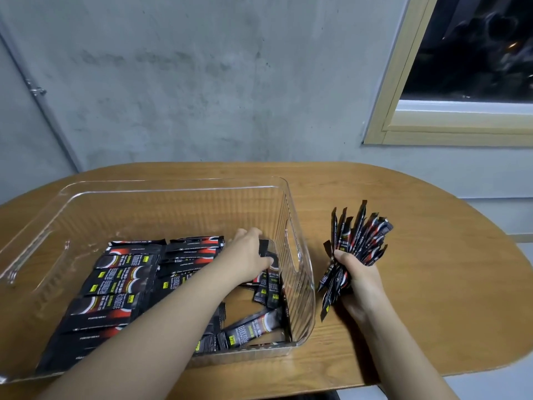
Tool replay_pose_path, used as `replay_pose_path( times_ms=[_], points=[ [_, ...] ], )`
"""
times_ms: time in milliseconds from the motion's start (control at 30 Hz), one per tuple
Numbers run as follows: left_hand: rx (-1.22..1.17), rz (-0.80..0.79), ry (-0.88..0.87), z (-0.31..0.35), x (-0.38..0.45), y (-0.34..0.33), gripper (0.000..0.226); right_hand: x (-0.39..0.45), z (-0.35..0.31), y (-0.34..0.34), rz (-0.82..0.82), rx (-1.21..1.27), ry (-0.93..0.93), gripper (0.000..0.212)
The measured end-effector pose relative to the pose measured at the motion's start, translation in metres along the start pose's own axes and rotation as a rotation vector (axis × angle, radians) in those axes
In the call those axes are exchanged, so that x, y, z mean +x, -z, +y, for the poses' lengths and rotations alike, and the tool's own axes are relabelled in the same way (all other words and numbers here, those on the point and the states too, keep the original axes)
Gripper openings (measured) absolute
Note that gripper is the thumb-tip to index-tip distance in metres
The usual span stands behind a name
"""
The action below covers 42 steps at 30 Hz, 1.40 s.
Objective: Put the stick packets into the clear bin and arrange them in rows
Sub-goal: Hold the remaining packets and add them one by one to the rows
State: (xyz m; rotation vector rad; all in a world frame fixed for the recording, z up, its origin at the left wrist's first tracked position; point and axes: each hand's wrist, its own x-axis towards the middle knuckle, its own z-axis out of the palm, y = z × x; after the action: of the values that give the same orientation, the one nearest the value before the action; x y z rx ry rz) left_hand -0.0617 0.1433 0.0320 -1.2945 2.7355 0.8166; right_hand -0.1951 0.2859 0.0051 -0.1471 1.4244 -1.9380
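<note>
Nearest the camera, two bare forearms reach out over the desk [403, 284]. Right hand [357, 272] grips a fanned bunch of stick packets [360, 235] at roughly mid-length, outside the bin & just beside its right wall; ends splay up and down from the fist. Left hand [251, 255] is inside the clear bin [300, 249], fingers curled on a single packet [266, 251] near the right wall, apparently setting it down.

Inside the bin, neat rows [115, 284] of packets cover the left & middle of the floor, lying flat, side by side. Right-hand strip is still messy: a few loose packets [251, 327] lie at angles, floor showing btwn them.

Handling, as a judgement: packets look light, thin, glossy foil, so prob. slippery against each other and quick to fan or slide out of a loose grip. Semi-stiff along the length, bendy if squeezed. Best taken w/ a pinch at mid-length, one or two at a time, laid flat & nudged square against the neighbour. Bin walls look rigid, ribbed.

Beyond: grey wall, window frame at far right.
</note>
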Motion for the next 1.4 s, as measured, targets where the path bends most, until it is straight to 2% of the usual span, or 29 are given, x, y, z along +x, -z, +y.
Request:
replay_pose_path(
  times_ms=[133,367,567,667,767,900,1000,1033,1200,1400],
  points=[
    [0.011,-0.035,0.114,0.008,0.009,-0.005,0.074,0.004,0.008,0.006,-0.001,0.052,-0.01,0.013],
    [-0.134,-0.145,0.207,0.016,0.011,-0.005,0.09,0.007,0.012,0.009,-0.029,0.064,0.0,0.01],
    [-0.034,-0.181,0.216,0.024,0.006,0.0,0.059,0.009,0.015,0.01,-0.046,0.076,0.021,0.013],
    [-0.128,-0.2,0.204,0.026,0.004,-0.003,0.024,0.008,0.015,0.01,-0.051,0.073,0.029,0.012],
    [-0.263,-0.148,0.215,0.02,0.004,-0.005,0.03,0.008,0.015,0.01,-0.052,0.082,0.028,0.013],
    [-0.441,-0.042,0.195,0.01,0.006,0.009,0.025,0.007,0.015,0.011,-0.063,0.091,0.035,0.016],
    [-0.552,-0.006,0.071,0.004,0.007,0.028,0.015,0.006,0.014,0.011,-0.06,0.082,0.028,0.013],
    [-0.535,0.011,0.005,0.004,0.006,0.035,0.013,0.005,0.014,0.011,-0.062,0.082,0.027,0.013],
    [-0.136,0.052,-0.3,0.007,0.004,0.059,0.022,0.004,0.014,0.01,-0.06,0.077,0.03,0.016],
    [0.244,0.085,-0.464,0.001,0.014,0.036,0.029,0.004,0.015,0.011,-0.06,0.08,0.031,0.017]
  ],
)
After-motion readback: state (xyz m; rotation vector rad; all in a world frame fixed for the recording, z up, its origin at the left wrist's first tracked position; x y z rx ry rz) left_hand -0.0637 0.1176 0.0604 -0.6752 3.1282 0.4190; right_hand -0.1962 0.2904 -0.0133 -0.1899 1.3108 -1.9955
